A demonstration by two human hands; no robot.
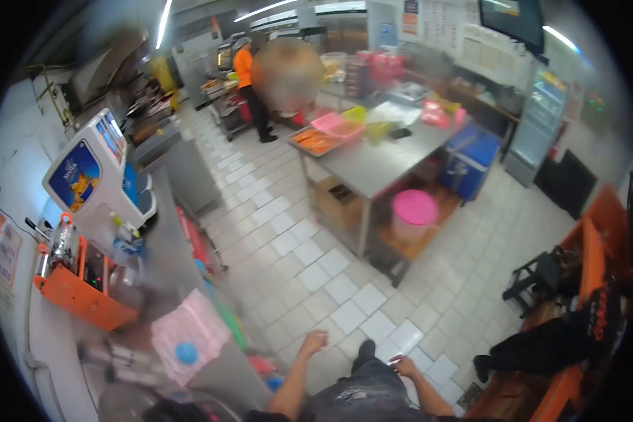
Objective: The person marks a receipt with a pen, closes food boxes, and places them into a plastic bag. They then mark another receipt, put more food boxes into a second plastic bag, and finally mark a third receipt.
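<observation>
My left hand point(314, 342) hangs over the tiled floor in front of me, its fingers loosely curled in and nothing visible in them. The counter on the left, with a pink cloth point(207, 320) and a round blue thing point(186, 353) on it, is nearest to that hand. On the other side of my dark apron point(359, 395), my right hand point(403, 366) is low with its fingers closed. A small whitish thing shows at those fingertips, too blurred to name. Neither hand touches a counter or table. One dark shoe point(365, 349) is stepping forward on the tiles.
Ahead stands a steel table point(362, 169) with trays on top and a pink-lidded bucket point(415, 207) beneath. A blue cooler point(470, 162) is beside it. On the left counter are an orange machine point(84, 292) and a drink dispenser point(91, 172). A person in orange point(243, 67) stands far back.
</observation>
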